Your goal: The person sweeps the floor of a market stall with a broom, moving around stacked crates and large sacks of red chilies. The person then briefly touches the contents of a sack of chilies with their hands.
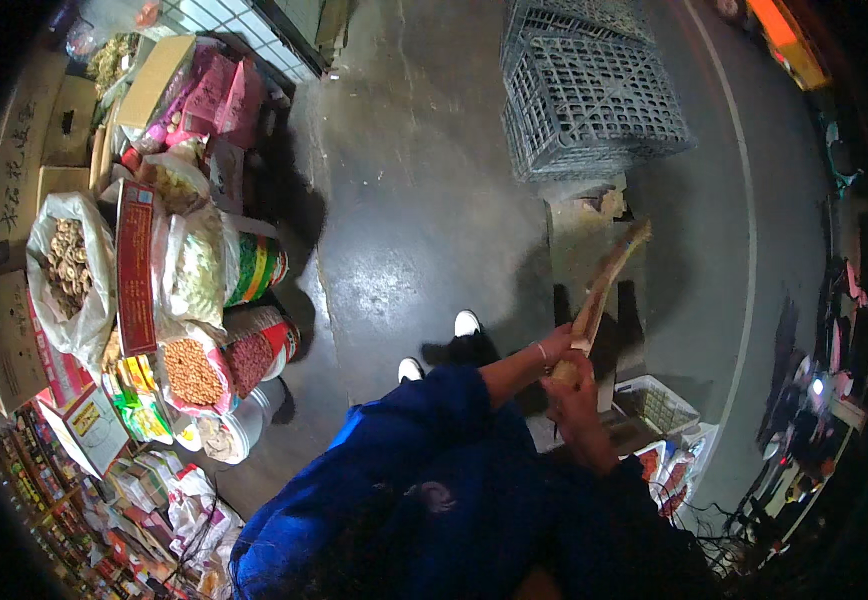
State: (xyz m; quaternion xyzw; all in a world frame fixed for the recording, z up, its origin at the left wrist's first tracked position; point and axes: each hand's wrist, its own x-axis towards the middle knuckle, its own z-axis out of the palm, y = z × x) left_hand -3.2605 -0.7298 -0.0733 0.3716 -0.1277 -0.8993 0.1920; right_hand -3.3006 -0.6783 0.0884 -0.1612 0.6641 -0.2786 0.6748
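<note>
My left hand [560, 343] is closed around the lower part of a long, slightly curved pale-brown piece [605, 289], perhaps a root or a broom-like bundle; its exact kind cannot be told. The far end is rough and frayed and points up and to the right. Just below, my right hand [575, 390] grips the near end of the same piece. Both hands are close together, to the right of my blue garment. Beneath the piece lies a dim strip of board or low surface, with dark shapes partly hidden by it.
Grey plastic crates [599, 97] are stacked ahead. White baskets [655, 405] stand at the lower right. At left are a sack of dried mushrooms [67, 262], bags of beans [192, 373], a white bucket [248, 427] and cardboard boxes [10, 337]. An orange vehicle part [790, 41] shows at upper right.
</note>
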